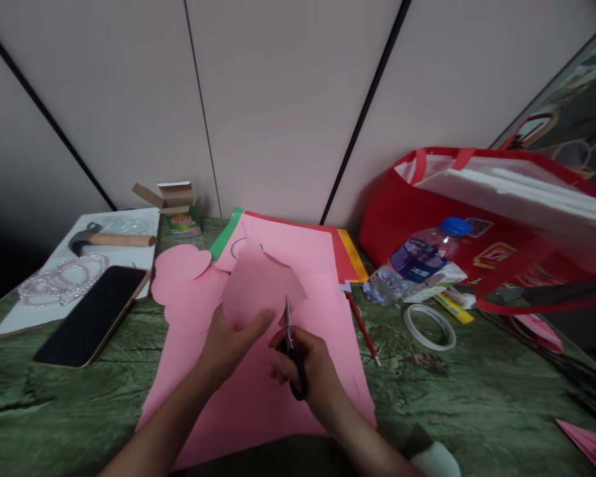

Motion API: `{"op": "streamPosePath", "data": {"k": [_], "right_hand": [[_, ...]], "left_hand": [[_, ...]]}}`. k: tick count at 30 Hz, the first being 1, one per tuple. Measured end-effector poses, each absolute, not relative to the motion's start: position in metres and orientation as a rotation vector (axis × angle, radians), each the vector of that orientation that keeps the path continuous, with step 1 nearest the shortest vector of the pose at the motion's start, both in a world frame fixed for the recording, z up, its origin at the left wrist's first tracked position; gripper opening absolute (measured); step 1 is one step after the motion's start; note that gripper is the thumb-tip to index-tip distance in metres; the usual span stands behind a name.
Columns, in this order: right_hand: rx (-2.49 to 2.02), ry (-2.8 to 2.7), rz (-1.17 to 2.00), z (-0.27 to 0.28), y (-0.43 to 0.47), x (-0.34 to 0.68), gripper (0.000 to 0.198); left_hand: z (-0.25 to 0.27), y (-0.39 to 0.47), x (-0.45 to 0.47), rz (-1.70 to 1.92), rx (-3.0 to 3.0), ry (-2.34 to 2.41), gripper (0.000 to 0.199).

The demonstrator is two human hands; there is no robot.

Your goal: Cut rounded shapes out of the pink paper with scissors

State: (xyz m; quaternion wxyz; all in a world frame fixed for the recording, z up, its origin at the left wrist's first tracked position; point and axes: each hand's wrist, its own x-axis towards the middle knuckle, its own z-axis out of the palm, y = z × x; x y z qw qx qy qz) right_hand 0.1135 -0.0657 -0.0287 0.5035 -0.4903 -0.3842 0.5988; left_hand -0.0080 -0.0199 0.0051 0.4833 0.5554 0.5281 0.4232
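Observation:
My left hand (233,348) pinches a piece of pink paper (253,285) between thumb and fingers, holding it up over the larger pink sheets. Black-handled scissors (298,374) sit in my right hand (310,364), fingers through the loops. Their blades point away from me and meet the right part of the held paper. Below both hands lie large pink sheets (258,417). Pink cut-outs with rounded edges (181,265) rest to the left of the held piece. Behind it, a pink sheet bears a drawn curve, with green, red and orange sheets (350,255) showing beneath.
At left are a phone (94,318), clear bead strands (64,281), a hammer (114,239) and a small open box (181,215). To the right lie a red pencil (363,329), a tape roll (430,326), a water bottle (417,258) and a red bag (427,199). A wall panel stands behind.

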Motion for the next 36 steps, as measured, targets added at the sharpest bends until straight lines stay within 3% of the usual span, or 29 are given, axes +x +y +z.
{"op": "streamPosePath", "data": {"k": [26, 36], "right_hand": [[-1.145, -0.959, 1.359, -0.0237, -0.0659, 0.118, 0.029], [-1.149, -0.964, 1.357, -0.0224, -0.0667, 0.1168, 0.022]], "left_hand": [[0.0033, -0.0216, -0.0054, 1.001, 1.425, 1.246, 0.038], [0.0036, -0.0214, -0.0073, 0.999, 1.403, 1.202, 0.029]]}}
